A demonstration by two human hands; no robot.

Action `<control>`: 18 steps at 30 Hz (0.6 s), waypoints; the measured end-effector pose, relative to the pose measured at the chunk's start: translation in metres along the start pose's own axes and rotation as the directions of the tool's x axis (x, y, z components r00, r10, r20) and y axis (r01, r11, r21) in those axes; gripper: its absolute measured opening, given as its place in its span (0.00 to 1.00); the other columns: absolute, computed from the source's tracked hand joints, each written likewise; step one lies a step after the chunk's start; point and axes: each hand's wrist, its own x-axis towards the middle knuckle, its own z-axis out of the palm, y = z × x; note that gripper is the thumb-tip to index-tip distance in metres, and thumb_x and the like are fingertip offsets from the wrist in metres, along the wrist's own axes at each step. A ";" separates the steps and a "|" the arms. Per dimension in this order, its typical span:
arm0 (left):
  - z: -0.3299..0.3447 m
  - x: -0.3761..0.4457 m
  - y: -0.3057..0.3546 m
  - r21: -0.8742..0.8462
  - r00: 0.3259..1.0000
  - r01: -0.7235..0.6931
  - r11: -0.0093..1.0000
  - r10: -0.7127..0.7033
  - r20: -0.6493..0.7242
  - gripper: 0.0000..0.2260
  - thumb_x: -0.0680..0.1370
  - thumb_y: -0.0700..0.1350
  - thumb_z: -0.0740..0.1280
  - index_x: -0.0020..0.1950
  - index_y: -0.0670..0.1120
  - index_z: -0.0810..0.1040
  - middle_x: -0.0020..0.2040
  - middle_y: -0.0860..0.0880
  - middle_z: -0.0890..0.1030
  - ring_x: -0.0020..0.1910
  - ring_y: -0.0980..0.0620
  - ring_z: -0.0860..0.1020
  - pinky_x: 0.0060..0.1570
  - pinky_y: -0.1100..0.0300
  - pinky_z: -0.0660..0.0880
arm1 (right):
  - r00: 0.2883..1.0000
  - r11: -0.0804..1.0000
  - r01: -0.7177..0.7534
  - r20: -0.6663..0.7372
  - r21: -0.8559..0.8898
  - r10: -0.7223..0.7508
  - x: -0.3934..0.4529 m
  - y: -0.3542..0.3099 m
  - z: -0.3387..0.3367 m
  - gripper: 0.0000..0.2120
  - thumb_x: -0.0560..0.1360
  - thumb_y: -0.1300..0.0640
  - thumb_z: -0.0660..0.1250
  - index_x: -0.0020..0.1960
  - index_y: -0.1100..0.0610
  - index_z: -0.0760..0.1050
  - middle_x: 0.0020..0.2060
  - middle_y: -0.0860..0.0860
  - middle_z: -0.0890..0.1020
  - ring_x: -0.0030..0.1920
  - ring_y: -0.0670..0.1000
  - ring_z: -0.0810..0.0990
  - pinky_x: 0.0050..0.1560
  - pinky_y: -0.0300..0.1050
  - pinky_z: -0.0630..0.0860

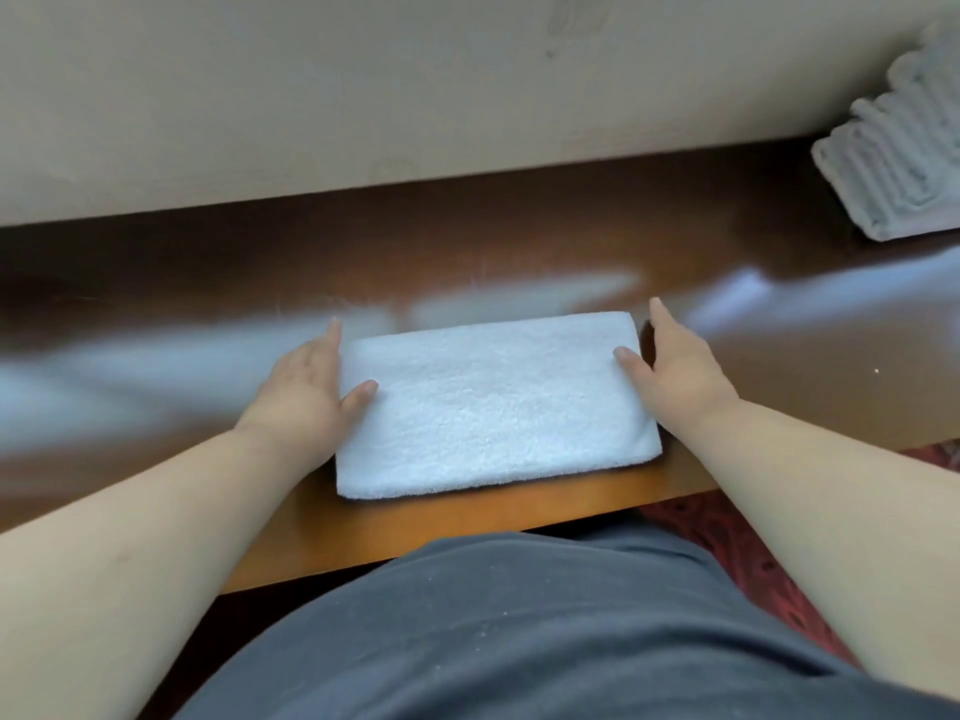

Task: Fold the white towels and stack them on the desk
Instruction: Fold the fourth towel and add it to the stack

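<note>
A glossy dark-brown wooden desk runs along a pale beige wall, its surface streaked with soft bluish-white reflections of light, its lighter orange-brown front edge facing the person. A folded white towel lies flat on the desk near that front edge, a neat rectangle with its long sides roughly parallel to the edge. At the far right, close to the wall, a stack of folded towels rests on the desk, well apart from the single towel; it is blurred and cut off by the frame. A tiny pale speck sits on the wood at right
</note>
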 end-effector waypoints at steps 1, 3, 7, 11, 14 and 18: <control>-0.003 -0.003 0.002 -0.133 0.997 0.054 0.990 -0.060 -0.040 0.34 0.79 0.62 0.62 0.80 0.51 0.54 0.67 0.51 0.72 0.69 0.46 0.68 0.64 0.52 0.70 | 0.997 0.982 -0.066 -0.034 0.176 0.073 -0.002 -0.001 -0.003 0.37 0.79 0.41 0.63 0.81 0.48 0.50 0.68 0.48 0.75 0.71 0.54 0.70 0.67 0.52 0.69; -0.008 -0.007 0.006 -0.389 0.981 0.182 0.903 -0.194 0.010 0.25 0.78 0.56 0.68 0.72 0.52 0.66 0.52 0.58 0.76 0.55 0.50 0.77 0.46 0.61 0.72 | 0.975 0.888 -0.212 0.022 0.408 0.223 -0.001 -0.009 -0.007 0.36 0.77 0.46 0.68 0.80 0.51 0.57 0.60 0.46 0.80 0.64 0.52 0.75 0.60 0.46 0.69; -0.018 0.003 0.004 -0.541 0.943 0.334 0.772 -0.274 0.190 0.24 0.77 0.50 0.72 0.71 0.49 0.71 0.52 0.53 0.80 0.44 0.55 0.76 0.44 0.60 0.69 | 0.907 0.777 -0.419 0.254 0.469 0.336 0.004 -0.024 -0.014 0.28 0.74 0.52 0.73 0.71 0.55 0.69 0.55 0.52 0.80 0.43 0.50 0.77 0.39 0.41 0.72; -0.028 0.012 0.008 -0.512 0.905 0.422 0.748 -0.321 0.277 0.08 0.77 0.50 0.72 0.55 0.52 0.79 0.48 0.51 0.78 0.40 0.52 0.73 0.37 0.55 0.70 | 0.897 0.807 -0.423 0.317 0.412 0.309 0.020 -0.027 -0.022 0.13 0.74 0.52 0.74 0.57 0.55 0.79 0.52 0.50 0.82 0.47 0.50 0.79 0.39 0.43 0.69; -0.024 0.010 0.010 -0.534 0.902 0.431 0.727 -0.329 0.280 0.06 0.77 0.49 0.72 0.49 0.50 0.79 0.49 0.47 0.80 0.36 0.50 0.71 0.37 0.56 0.69 | 0.877 0.813 -0.456 0.339 0.362 0.341 0.021 -0.030 -0.023 0.16 0.74 0.50 0.75 0.58 0.54 0.77 0.52 0.50 0.80 0.51 0.52 0.77 0.41 0.43 0.69; -0.019 0.004 0.012 -0.592 0.912 0.407 0.696 -0.347 0.219 0.06 0.77 0.50 0.71 0.49 0.51 0.77 0.42 0.48 0.78 0.36 0.47 0.71 0.38 0.54 0.71 | 0.921 0.797 -0.383 0.258 0.467 0.291 0.016 -0.030 -0.014 0.09 0.74 0.55 0.75 0.52 0.54 0.77 0.48 0.51 0.83 0.45 0.49 0.81 0.37 0.43 0.73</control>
